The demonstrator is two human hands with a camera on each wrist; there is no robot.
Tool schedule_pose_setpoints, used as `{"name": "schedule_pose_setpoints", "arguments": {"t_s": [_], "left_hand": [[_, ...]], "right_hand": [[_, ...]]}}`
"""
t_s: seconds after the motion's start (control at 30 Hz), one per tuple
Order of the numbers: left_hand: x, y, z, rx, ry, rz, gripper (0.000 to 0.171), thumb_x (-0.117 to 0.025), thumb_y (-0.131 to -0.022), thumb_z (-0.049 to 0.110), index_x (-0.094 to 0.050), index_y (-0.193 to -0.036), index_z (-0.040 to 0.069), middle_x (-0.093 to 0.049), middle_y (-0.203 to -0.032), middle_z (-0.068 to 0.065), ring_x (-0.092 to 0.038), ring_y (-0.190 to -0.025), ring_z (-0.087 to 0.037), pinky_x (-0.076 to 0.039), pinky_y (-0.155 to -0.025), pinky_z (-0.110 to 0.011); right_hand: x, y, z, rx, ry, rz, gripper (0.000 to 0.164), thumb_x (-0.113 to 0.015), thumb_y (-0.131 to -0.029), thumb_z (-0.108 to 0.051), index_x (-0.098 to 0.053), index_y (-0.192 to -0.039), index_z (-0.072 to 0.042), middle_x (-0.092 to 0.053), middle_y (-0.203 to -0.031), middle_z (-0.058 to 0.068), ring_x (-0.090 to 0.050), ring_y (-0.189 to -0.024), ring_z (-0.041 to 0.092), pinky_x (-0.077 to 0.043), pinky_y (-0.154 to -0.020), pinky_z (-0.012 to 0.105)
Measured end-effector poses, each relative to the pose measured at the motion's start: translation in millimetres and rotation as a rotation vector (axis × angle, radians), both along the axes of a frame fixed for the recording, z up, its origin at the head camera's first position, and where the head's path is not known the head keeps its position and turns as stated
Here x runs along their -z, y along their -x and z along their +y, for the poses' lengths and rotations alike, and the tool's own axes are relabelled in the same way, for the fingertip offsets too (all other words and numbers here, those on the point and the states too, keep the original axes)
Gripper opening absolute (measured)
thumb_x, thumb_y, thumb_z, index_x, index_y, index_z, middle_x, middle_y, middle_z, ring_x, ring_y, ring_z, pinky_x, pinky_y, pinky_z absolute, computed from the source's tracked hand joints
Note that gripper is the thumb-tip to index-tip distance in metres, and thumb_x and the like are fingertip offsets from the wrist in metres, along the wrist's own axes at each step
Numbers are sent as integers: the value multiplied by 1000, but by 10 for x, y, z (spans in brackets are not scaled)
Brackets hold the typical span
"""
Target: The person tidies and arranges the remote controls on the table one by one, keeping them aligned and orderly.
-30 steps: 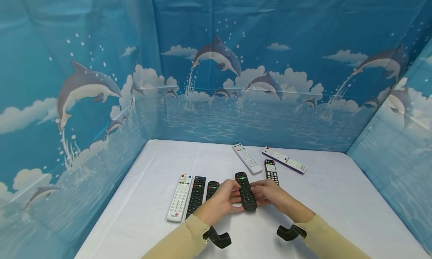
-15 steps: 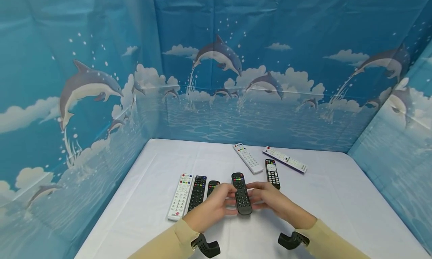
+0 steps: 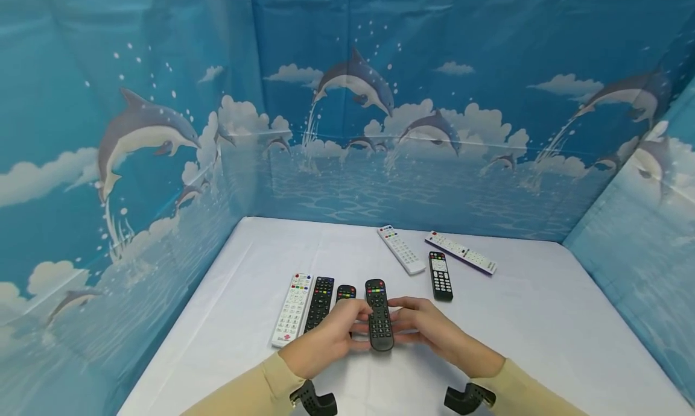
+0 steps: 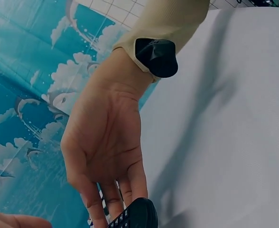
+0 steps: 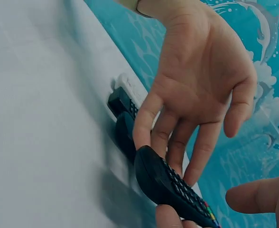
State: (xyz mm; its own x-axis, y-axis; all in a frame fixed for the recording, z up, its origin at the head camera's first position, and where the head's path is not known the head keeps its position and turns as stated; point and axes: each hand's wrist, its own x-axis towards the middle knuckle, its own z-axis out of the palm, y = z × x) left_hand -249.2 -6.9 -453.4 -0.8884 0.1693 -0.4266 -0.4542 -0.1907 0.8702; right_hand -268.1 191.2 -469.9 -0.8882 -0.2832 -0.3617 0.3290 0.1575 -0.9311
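A black remote control (image 3: 379, 315) with coloured buttons near its top hangs just above the white table, between my two hands. My left hand (image 3: 328, 337) touches its left side with fairly straight fingers, its thumb near the upper edge. On the other side, my right hand (image 3: 426, 327) meets it with extended fingertips. The right wrist view shows the right thumb well apart from the remote control (image 5: 175, 190). To the left lie a white remote control (image 3: 293, 310), a long black remote control (image 3: 320, 304), and a short black remote control (image 3: 345, 292) partly covered by the left hand.
Further back on the white table (image 3: 516, 325) lie a white remote control (image 3: 400, 250), a white one with purple edging (image 3: 461, 253) and a small black one with pale keys (image 3: 440, 276). Dolphin-print sheets (image 3: 434, 193) stand along the back and sides.
Both hands have moved left together with the black remote control between them, bringing it nearer the row on the left. It has turned more upright. The other remote controls stay where they were.
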Motion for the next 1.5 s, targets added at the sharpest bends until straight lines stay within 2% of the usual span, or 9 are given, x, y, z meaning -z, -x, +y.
{"name": "schedule_pose_setpoints", "arguments": {"t_s": [0.27,0.57,0.8,1.13,1.3,1.5], "left_hand": [[-45,-4,-103,10,49,-11,24,-58,-83,12,-57,-104,1,-50,-114,-23,-52,-102,-40,-54,-82,-60],[-73,-26,-168,32,79,-25,33,-58,-83,13,-56,-112,-2,-52,-116,-28,-54,-104,-42,-54,-83,-61],[-97,-10,-201,74,67,-23,52,-58,-85,15,-49,-130,-9,-49,-124,-34,-50,-113,-47,-49,-91,-67],[-75,-31,-209,83,28,-38,64,-59,-85,14,-37,-140,-13,-40,-132,-39,-40,-125,-52,-39,-100,-72],[-83,-49,-221,88,6,-38,74,-59,-85,14,-28,-145,-16,-34,-139,-42,-33,-135,-55,-32,-108,-69],[-86,-59,-242,100,-4,-20,76,-59,-86,13,-25,-147,-17,-34,-141,-43,-33,-137,-54,-31,-111,-65]], "right_hand": [[59,-17,-94,8,33,-52,62,-58,-87,-7,-41,-145,8,-59,-118,23,-66,-99,30,-58,-87,44],[156,-44,-134,1,83,-91,57,-54,-90,-6,-41,-142,15,-61,-116,24,-67,-97,26,-59,-87,41],[134,-78,-153,-2,92,-100,57,-56,-90,-6,-42,-141,16,-62,-116,23,-68,-96,27,-59,-86,40],[148,-150,-190,-22,86,-90,58,-54,-90,-7,-40,-141,17,-61,-112,24,-68,-93,27,-60,-85,39],[155,-167,-210,-24,84,-87,58,-53,-90,-6,-39,-141,18,-60,-111,24,-68,-93,27,-60,-84,39],[154,-178,-219,-14,76,-95,59,-53,-90,-6,-39,-142,17,-59,-112,24,-68,-93,27,-60,-85,39]]}}
